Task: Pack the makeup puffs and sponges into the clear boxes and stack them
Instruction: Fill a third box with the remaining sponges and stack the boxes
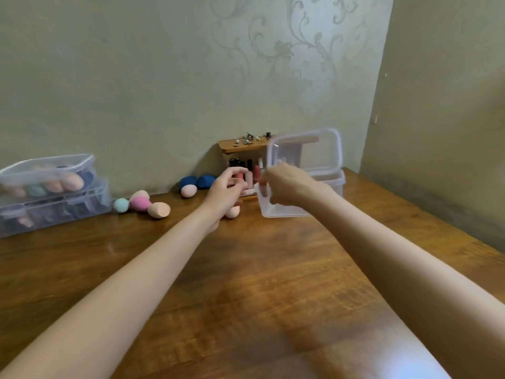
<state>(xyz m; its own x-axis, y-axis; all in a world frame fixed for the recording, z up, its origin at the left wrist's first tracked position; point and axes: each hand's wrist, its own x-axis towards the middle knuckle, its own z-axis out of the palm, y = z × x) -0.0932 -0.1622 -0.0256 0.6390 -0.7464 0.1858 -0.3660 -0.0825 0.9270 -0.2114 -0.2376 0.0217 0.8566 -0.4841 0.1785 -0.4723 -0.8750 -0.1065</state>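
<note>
My right hand (pixel 287 184) pinches the lower edge of a clear lid (pixel 306 151) and holds it tilted up above an open clear box (pixel 284 210) at the back of the wooden table (pixel 246 283). Just left of the box, my left hand (pixel 229 190) hovers with loosely spread fingers and holds nothing. A beige sponge (pixel 234 212) lies under it. More loose sponges lie to the left: teal (pixel 121 205), pink (pixel 140 203) and beige (pixel 159 209). Two blue sponges (pixel 195 181) and a beige one (pixel 188 191) sit by the wall.
Two closed clear boxes, the upper one (pixel 49 173) on the lower one (pixel 54 210), stand stacked at the far left, filled with sponges and puffs. A small wooden shelf (pixel 243 146) with lipsticks and jewellery stands against the wall behind my hands.
</note>
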